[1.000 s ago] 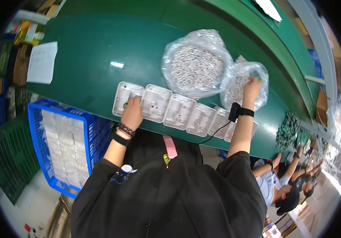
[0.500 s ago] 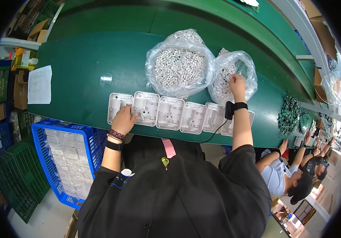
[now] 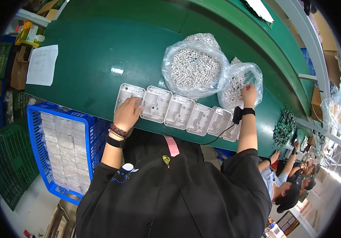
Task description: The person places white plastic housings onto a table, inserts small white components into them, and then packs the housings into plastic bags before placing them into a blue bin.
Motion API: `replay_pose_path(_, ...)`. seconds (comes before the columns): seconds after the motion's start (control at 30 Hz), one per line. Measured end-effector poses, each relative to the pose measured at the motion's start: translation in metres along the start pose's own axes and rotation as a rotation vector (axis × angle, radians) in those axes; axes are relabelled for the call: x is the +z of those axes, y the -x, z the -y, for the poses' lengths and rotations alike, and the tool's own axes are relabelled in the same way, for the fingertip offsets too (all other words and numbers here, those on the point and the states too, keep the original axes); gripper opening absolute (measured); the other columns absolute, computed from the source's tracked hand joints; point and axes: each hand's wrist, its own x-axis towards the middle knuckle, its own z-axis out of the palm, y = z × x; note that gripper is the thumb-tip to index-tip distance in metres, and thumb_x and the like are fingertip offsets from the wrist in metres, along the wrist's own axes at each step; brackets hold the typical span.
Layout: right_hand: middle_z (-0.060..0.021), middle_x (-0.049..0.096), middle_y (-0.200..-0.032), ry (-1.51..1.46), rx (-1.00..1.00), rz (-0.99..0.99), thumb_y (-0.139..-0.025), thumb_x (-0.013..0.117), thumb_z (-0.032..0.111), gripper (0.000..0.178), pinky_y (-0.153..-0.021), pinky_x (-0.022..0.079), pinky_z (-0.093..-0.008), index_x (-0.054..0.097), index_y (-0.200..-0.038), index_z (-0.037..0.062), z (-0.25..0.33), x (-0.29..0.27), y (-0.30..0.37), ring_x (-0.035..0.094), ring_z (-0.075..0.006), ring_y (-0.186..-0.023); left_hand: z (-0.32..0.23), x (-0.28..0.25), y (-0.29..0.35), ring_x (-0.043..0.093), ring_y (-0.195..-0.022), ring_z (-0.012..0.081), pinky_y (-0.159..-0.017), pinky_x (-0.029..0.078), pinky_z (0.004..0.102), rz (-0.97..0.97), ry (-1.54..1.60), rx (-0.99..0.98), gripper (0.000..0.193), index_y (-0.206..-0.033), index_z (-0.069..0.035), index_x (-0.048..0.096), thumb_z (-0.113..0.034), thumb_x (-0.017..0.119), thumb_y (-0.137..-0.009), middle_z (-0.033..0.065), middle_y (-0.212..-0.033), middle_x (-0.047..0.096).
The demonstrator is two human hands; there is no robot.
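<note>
Trays (image 3: 178, 112) line your desk's (image 3: 83, 51) near edge, room behind the leftmost (image 3: 130, 91) — left hand (image 3: 126, 114) over it, right hand (image 3: 249, 95) at smaller bag (image 3: 255, 71); grips unclear.

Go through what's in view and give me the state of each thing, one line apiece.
White casings: six in a row, open side up
Larger bag: open, holding small white parts
Smaller bag: open, part-filled
Left hand: fingers over leftmost casing, grip unclear
Right hand: at smaller bag's mouth, grip unclear
Blue crate: open, filled with wrapped items
Paper: lying flat
</note>
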Motion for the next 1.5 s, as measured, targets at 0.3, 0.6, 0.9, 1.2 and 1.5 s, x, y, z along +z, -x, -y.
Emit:
replay_pose_path(0.3,-0.0041,0.061,-0.071,-0.797,0.409,0.324,-0.080,0.050,0.015,0.010,-0.050,0.042,-0.0220,0.054,-0.080,0.0061,0.068,0.002,0.002,0.051,-0.0080,-0.055,0.036,-0.026,-0.003,0.057,-0.073,0.0257,-0.062,0.045,0.0326,-0.141,0.153,-0.008,0.019,-0.096,-0.007,0.053,-0.014,0.054,-0.078,0.0071,-0.086,0.058)
replay_pose_path(0.6,-0.0014,0.057,-0.077,-0.928,-0.438,0.890,-0.080,0.054,0.002,0.003,-0.053,0.039,-0.0177,0.052,-0.083,0.0023,0.331,-0.013,0.167,0.049,-0.0044,-0.062,0.050,-0.037,-0.012,0.048,-0.063,0.0121,-0.060,0.041,0.0228,-0.149,0.688,-0.083,0.012,-0.091,-0.002,0.051,-0.011,0.051,-0.084,0.0040,-0.075,0.053)
replay_pose_path(0.9,-0.0001,0.054,-0.067,-0.849,-0.541,1.072,-0.079,0.057,0.004,0.006,-0.048,0.037,-0.0191,0.052,-0.082,0.0011,0.396,0.014,0.206,0.049,-0.0025,-0.057,0.106,-0.041,0.018,0.047,-0.064,0.0090,-0.061,0.039,0.0210,0.126,1.101,-0.224,0.008,-0.089,-0.002,0.047,-0.009,0.045,-0.087,0.0029,-0.073,0.051)
replay_pose_path(1.2,-0.0027,0.053,-0.066,-0.564,-0.946,0.671,-0.070,0.058,0.010,0.007,-0.056,0.041,-0.0278,0.055,-0.075,0.0060,0.432,0.034,0.189,0.053,-0.0152,-0.062,0.138,-0.049,0.009,0.052,-0.070,0.0206,-0.064,0.042,0.0297,-0.338,0.423,-0.101,0.017,-0.095,-0.001,0.047,-0.008,0.053,-0.080,0.0085,-0.080,0.052)
replay_pose_path(1.5,-0.0018,0.045,-0.080,-0.161,-1.608,0.254,-0.066,0.052,0.016,0.008,-0.068,0.035,-0.0278,0.057,-0.063,0.0106,0.464,0.086,0.177,0.044,-0.0167,-0.081,0.163,-0.043,0.019,0.054,-0.076,0.0296,-0.066,0.044,0.0354,-0.273,0.171,-0.073,0.026,-0.099,-0.003,0.049,-0.003,0.055,-0.074,0.0132,-0.086,0.052)
